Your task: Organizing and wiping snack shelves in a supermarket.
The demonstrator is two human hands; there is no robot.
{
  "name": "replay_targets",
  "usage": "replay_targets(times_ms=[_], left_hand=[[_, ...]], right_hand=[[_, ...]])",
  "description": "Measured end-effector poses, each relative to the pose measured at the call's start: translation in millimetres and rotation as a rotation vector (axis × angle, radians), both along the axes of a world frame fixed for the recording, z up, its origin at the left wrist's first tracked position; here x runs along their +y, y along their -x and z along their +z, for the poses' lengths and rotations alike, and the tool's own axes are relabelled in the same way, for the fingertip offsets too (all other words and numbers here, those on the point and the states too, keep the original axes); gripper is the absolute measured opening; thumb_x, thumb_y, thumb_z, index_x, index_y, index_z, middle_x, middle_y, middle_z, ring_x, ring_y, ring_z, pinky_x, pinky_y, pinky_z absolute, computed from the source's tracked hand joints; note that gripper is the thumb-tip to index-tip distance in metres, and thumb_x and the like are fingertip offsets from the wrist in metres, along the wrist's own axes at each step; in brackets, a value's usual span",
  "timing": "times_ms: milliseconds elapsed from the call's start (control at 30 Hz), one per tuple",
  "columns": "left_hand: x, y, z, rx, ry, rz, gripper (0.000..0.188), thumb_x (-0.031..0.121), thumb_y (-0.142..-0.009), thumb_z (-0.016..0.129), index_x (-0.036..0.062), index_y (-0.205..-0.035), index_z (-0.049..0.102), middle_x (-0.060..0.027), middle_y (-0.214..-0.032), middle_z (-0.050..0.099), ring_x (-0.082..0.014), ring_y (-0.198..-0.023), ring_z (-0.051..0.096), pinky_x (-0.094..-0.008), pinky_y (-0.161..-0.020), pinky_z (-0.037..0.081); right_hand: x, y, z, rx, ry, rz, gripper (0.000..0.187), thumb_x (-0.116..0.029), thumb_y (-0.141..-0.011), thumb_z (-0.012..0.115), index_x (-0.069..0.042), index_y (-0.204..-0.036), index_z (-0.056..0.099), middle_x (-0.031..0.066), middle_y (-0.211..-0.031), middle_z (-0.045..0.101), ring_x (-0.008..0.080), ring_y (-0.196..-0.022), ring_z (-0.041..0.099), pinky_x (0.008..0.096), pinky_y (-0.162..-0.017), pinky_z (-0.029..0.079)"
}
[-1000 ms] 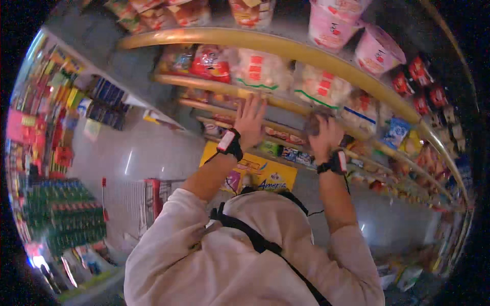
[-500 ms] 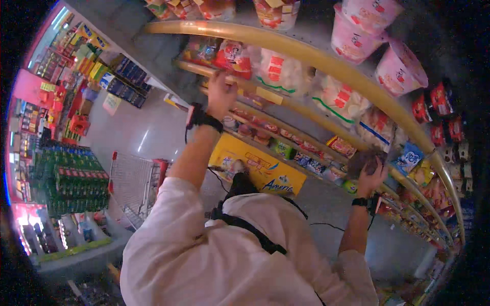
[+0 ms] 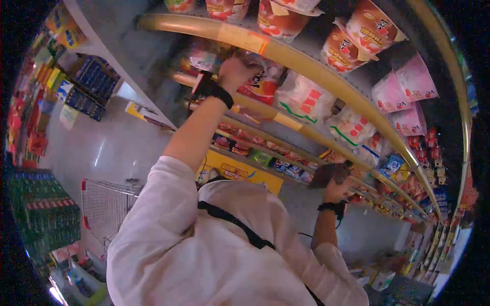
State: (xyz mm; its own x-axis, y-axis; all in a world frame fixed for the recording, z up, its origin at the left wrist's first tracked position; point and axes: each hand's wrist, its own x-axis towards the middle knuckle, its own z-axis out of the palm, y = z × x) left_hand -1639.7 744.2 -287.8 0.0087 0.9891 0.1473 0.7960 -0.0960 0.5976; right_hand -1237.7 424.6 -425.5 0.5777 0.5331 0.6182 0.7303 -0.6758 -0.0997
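My left hand (image 3: 236,74) reaches into the upper shelf, under the tan rail, beside a red bag (image 3: 261,84) with a white and dark print. Its fingertips lie in shadow against the packages, so their grip does not show. At the lower right, my right hand (image 3: 338,188) grips a dark brown, soft-looking thing (image 3: 322,175) in front of the shelves; its kind is unclear. Right of the red bag lie white clear-wrapped bags with a green edge (image 3: 306,97) and another such bag (image 3: 352,124).
Brown and red paper cups (image 3: 286,20) and pink cups (image 3: 406,84) stand on the top shelf. Curved tan rails (image 3: 326,69) edge the shelves. A wire shopping cart (image 3: 109,204) stands on the floor at left, near stacked green packs (image 3: 43,209) and blue cartons (image 3: 97,76).
My left hand has moved from the shelf rail in among the bags. My right hand has shifted left and down with the dark thing. The view has turned, with more cups showing.
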Motion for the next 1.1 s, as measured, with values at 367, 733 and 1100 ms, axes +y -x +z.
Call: replay_targets(times_ms=[367, 733, 1100], left_hand=[[2, 10, -31, -0.421, -0.320, -0.153, 0.084, 0.037, -0.068, 0.084, -0.0033, -0.128, 0.041, -0.0222, -0.107, 0.066, -0.0377, -0.097, 0.066, -0.0454, -0.084, 0.053], [-52, 58, -14, -0.945, -0.013, -0.444, 0.041, 0.013, -0.081, 0.077, -0.0018, -0.115, 0.058, -0.0090, -0.103, 0.067, -0.0159, -0.093, 0.066, -0.0315, -0.084, 0.054], [-150, 51, -7, -0.816, -0.504, -0.377, 0.036, 0.001, -0.077, 0.075, 0.0042, -0.109, 0.061, -0.0102, -0.114, 0.067, -0.0181, -0.104, 0.064, -0.0309, -0.087, 0.051]], right_hand=[[10, 79, -20, 0.155, -0.073, 0.565, 0.037, -0.012, -0.073, 0.075, -0.002, -0.107, 0.066, 0.0188, -0.104, 0.065, 0.0373, -0.102, 0.060, 0.0430, -0.090, 0.048], [9, 104, 0, 0.523, 0.044, 0.638, 0.042, -0.016, -0.075, 0.078, -0.009, -0.113, 0.064, 0.0150, -0.114, 0.064, 0.0345, -0.113, 0.057, 0.0444, -0.101, 0.043], [33, 153, 39, 0.912, -0.004, 0.836, 0.038, -0.017, -0.082, 0.076, -0.006, -0.116, 0.063, 0.0095, -0.119, 0.064, 0.0272, -0.108, 0.061, 0.0405, -0.098, 0.047]])
